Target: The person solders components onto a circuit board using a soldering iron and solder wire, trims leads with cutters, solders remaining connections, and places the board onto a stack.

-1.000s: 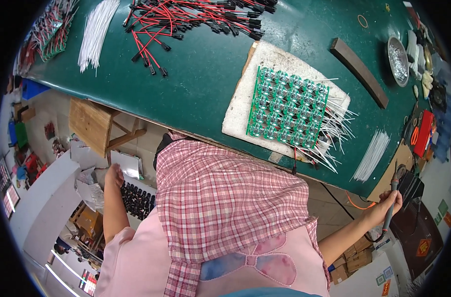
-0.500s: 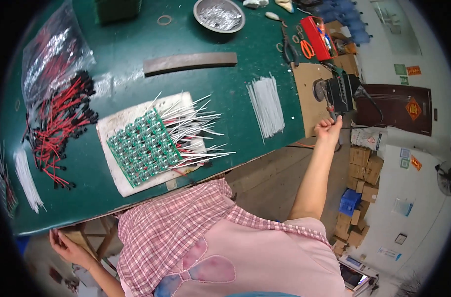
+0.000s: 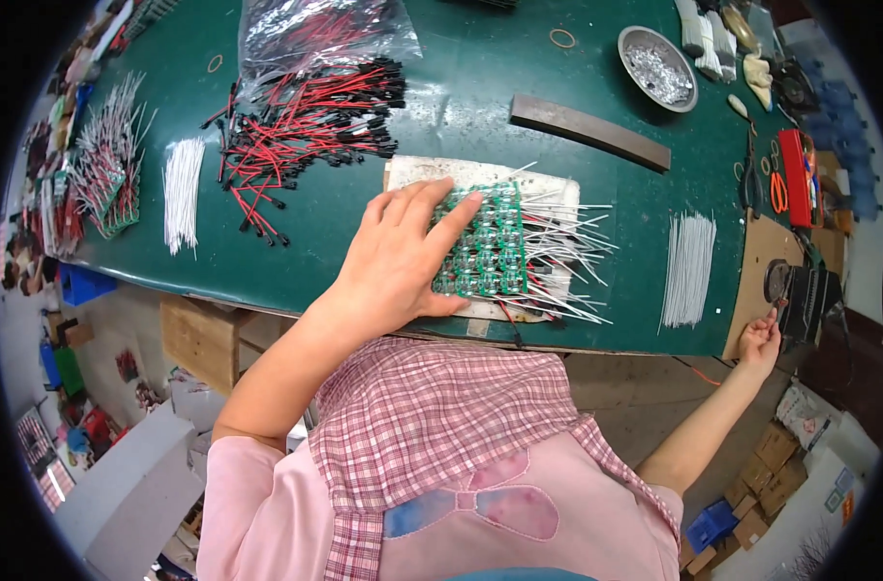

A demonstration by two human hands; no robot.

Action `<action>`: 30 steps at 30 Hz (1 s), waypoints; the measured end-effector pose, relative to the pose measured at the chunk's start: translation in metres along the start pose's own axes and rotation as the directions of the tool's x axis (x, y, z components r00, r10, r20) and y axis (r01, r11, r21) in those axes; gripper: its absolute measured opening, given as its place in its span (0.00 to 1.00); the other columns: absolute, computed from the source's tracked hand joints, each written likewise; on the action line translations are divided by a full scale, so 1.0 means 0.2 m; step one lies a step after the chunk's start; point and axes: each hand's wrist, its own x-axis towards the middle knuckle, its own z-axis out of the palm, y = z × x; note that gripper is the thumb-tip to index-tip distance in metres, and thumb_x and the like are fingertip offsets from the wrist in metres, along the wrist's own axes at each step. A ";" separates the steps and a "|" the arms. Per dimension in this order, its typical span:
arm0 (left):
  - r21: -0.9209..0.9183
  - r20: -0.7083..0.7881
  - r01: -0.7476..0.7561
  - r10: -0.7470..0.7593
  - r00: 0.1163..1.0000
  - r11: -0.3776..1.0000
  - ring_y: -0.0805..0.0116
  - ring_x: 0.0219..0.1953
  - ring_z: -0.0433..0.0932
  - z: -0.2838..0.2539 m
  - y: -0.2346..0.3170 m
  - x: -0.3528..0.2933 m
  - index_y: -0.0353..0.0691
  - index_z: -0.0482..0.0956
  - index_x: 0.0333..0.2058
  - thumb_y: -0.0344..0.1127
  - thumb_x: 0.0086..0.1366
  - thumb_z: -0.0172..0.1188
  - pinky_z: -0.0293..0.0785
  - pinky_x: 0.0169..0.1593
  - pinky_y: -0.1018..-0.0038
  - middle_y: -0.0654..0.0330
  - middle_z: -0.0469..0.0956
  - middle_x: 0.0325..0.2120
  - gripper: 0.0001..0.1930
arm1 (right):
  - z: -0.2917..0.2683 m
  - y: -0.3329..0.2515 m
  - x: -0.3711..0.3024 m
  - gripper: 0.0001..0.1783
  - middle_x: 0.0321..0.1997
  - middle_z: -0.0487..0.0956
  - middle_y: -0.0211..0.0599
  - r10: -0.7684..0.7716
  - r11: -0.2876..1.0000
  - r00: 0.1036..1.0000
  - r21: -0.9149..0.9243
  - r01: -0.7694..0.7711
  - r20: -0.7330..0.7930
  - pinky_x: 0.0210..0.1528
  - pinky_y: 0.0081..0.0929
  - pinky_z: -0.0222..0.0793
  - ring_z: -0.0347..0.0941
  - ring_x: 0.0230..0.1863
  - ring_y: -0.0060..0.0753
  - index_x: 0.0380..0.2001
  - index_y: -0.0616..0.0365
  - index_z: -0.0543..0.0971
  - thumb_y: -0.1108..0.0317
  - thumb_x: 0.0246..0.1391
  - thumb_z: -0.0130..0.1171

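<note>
My left hand lies spread over the left part of a green circuit board panel, its thumb by the near edge. Rows of small parts cover the panel, and many white wires with a few red ones stick out to its right. Beneath is a stained white board. At the table's right end, my right hand is closed around the handle of what looks like a soldering iron, partly hidden by the fingers. It is beside a black box-shaped device and a round dark tin on cardboard.
Red and black wire leads spill from a clear bag. Bundles of white wires and grey-white wires flank the panel. A metal bar, a bowl of metallic scraps and a red toolbox lie farther off.
My left hand has come up from below the table's edge onto the panel. My right hand stays by the black device. The view has swung left.
</note>
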 end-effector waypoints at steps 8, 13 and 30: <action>-0.598 0.224 0.003 -0.164 0.961 -0.801 0.39 0.58 0.66 -0.15 -0.11 -0.09 0.41 0.55 0.66 0.79 0.53 0.43 0.66 0.55 0.45 0.35 0.58 0.61 0.53 | 0.70 0.39 -0.68 0.15 0.30 0.70 0.25 0.041 0.996 0.998 -0.085 -0.037 0.046 0.26 0.17 0.56 0.59 0.26 0.16 0.51 0.61 0.71 0.68 0.63 0.51; -0.430 0.235 -0.025 -0.139 0.962 -0.902 0.40 0.55 0.69 -0.10 -0.15 -0.12 0.46 0.56 0.66 0.78 0.54 0.43 0.68 0.51 0.46 0.36 0.61 0.60 0.51 | 1.07 0.69 -0.91 0.16 0.27 0.66 0.25 0.224 0.968 0.940 -0.172 -0.184 0.258 0.25 0.16 0.55 0.58 0.25 0.16 0.52 0.62 0.70 0.67 0.64 0.49; -0.344 0.215 -0.008 -0.087 0.973 -0.939 0.39 0.54 0.71 -0.03 -0.27 -0.25 0.38 0.58 0.64 0.79 0.55 0.38 0.70 0.52 0.47 0.34 0.65 0.56 0.53 | 1.73 1.30 -1.60 0.11 0.26 0.77 0.30 0.628 0.635 0.638 -0.768 -0.089 0.445 0.29 0.12 0.61 0.65 0.24 0.13 0.43 0.61 0.76 0.67 0.64 0.49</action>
